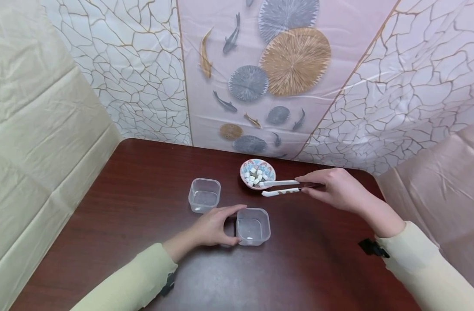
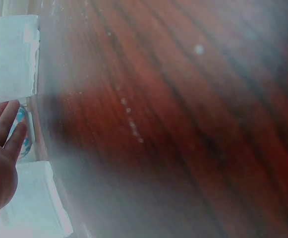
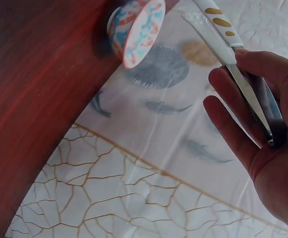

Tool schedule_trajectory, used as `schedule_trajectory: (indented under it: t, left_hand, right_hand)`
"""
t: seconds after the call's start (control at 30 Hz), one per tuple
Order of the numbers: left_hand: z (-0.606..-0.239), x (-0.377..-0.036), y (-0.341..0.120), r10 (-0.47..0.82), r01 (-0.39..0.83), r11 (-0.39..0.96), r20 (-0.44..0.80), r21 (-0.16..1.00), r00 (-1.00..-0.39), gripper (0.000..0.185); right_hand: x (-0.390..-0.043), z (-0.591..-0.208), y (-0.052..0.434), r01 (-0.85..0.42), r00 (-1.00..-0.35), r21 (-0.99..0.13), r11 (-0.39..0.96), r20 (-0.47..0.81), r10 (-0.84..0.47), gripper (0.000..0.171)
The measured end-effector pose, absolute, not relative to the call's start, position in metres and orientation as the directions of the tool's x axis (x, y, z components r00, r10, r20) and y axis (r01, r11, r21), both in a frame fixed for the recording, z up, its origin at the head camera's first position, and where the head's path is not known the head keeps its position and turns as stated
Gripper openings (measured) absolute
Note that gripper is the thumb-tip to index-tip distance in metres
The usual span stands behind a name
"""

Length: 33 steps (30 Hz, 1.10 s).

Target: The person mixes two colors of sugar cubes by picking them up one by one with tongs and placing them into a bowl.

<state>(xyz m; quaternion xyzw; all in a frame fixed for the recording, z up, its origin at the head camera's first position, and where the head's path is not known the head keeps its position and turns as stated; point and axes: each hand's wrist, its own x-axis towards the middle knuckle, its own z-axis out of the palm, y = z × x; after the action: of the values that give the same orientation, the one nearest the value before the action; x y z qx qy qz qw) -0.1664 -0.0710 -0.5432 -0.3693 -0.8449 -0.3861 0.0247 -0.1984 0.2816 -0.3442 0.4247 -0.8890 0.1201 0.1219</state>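
Head view, item list. Left hand [image 1: 213,229]: fingers curled round the side of the near clear tub [image 1: 253,226], steadying it on the dark wooden desk [image 1: 143,181]; one small white piece lies in its bottom. Right hand [image 1: 335,188]: clamped on the white tongs [image 1: 281,187], whose gold-spotted tips stand apart at the rim of the patterned dish [image 1: 257,173]. Dish: holds white cubes [image 1: 256,175], set near the back edge of the desk. Second clear tub [image 1: 204,195]: to the left, well apart from both hands, contents not discernible. Handling note, as judgement: lower the tips either side of a single cube, squeeze gently, lift level, and keep the near tub held firm. Markings: no brand, label or legible writing on any item.
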Motion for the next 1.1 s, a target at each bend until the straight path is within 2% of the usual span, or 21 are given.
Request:
schedule_trajectory:
  t: [0.3, 0.43, 0.7, 1.1]
  left_hand:
    - [-0.521, -0.159, -0.072, 0.614, 0.626, 0.468, 0.279, 0.624, -0.738, 0.090]
    - [-0.513, -0.156, -0.071, 0.606, 0.589, 0.511, 0.223, 0.627, -0.764, 0.090]
    - [-0.511, -0.155, -0.071, 0.607, 0.576, 0.529, 0.197, 0.623, -0.770, 0.090]
    - [-0.511, -0.155, -0.071, 0.608, 0.578, 0.523, 0.201, 0.626, -0.768, 0.091]
  right_hand:
    - [-0.179, -0.344, 0.273, -0.833, -0.552, -0.137, 0.537, 0.287, -0.783, 0.032]
    - [-0.175, -0.350, 0.267, -0.847, -0.532, -0.162, 0.507, 0.252, -0.808, 0.034]
    - [-0.175, -0.361, 0.252, -0.834, -0.527, -0.252, 0.490, 0.103, -0.844, 0.031]
    - [-0.186, -0.376, 0.227, -0.865, -0.452, -0.223, 0.449, -0.039, -0.891, 0.027]
